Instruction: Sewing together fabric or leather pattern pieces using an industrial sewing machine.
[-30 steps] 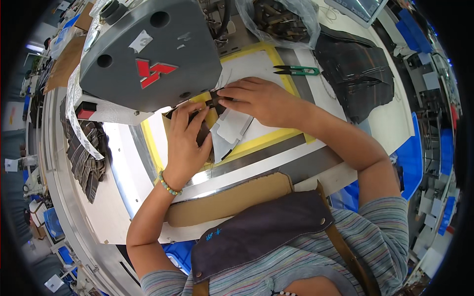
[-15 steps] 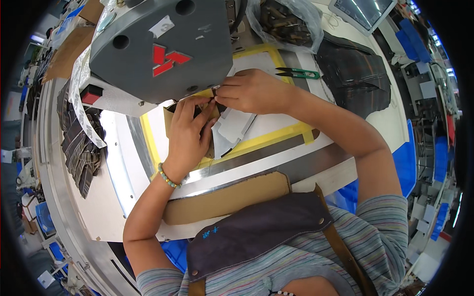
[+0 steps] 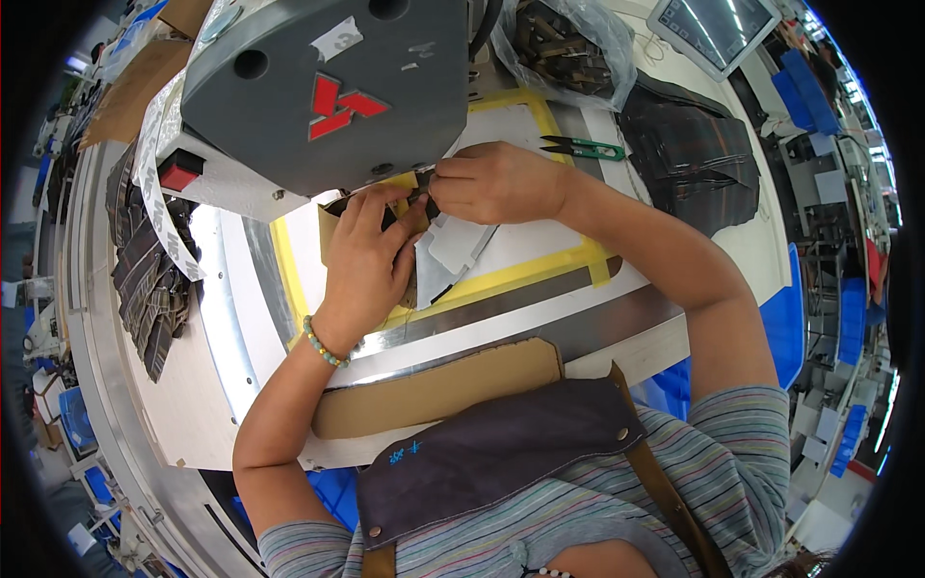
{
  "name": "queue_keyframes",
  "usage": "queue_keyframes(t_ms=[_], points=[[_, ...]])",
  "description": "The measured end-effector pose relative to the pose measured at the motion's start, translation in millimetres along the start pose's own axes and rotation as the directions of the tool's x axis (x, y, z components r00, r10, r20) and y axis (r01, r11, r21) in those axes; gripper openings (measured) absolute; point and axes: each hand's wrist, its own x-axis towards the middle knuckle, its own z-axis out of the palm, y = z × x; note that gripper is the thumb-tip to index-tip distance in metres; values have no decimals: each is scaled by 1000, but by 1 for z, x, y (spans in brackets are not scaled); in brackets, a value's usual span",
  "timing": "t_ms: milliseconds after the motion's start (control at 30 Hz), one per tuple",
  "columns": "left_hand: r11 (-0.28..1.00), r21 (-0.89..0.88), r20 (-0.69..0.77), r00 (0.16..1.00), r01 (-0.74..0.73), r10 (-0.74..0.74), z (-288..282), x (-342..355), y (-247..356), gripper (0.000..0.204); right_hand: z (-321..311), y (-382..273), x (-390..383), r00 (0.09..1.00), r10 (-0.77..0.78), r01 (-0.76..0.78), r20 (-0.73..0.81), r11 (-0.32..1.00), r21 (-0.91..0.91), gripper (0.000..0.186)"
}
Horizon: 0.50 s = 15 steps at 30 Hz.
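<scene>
Both hands meet under the grey sewing machine head (image 3: 318, 106). My right hand (image 3: 496, 183) pinches the edge of a small dark fabric piece (image 3: 424, 181) between bent fingers. My left hand (image 3: 366, 246) rests on the work with fingers spread, its index fingertip touching the fabric close to the right fingertips. Beneath and beside the left hand lies a tan card piece (image 3: 329, 236), partly covered by the fingers. A white and grey folded piece (image 3: 453, 246) sits below the right hand. The needle area is hidden behind the machine head.
Green thread snips (image 3: 588, 147) lie right of my right hand. Dark plaid fabric stacks lie at right (image 3: 689, 154) and left (image 3: 154, 279). A clear bag of dark pieces (image 3: 568, 53) and a screen (image 3: 713, 29) stand behind. A tan cardboard strip (image 3: 443, 390) lies along the front edge.
The view has shifted slightly, so the machine head sits a little further right and lower. Both hands stay at the fabric, with only slight finger movement.
</scene>
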Motion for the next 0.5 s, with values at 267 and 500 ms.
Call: queue_keyframes(t_ms=[267, 500], points=[[998, 35, 53, 997, -52, 50, -3, 6, -1, 37, -4, -19, -9, 975, 185, -194, 119, 979, 64, 9], [998, 19, 43, 997, -60, 59, -1, 6, -6, 34, -9, -48, -15, 922, 377, -388, 93, 889, 242, 29]])
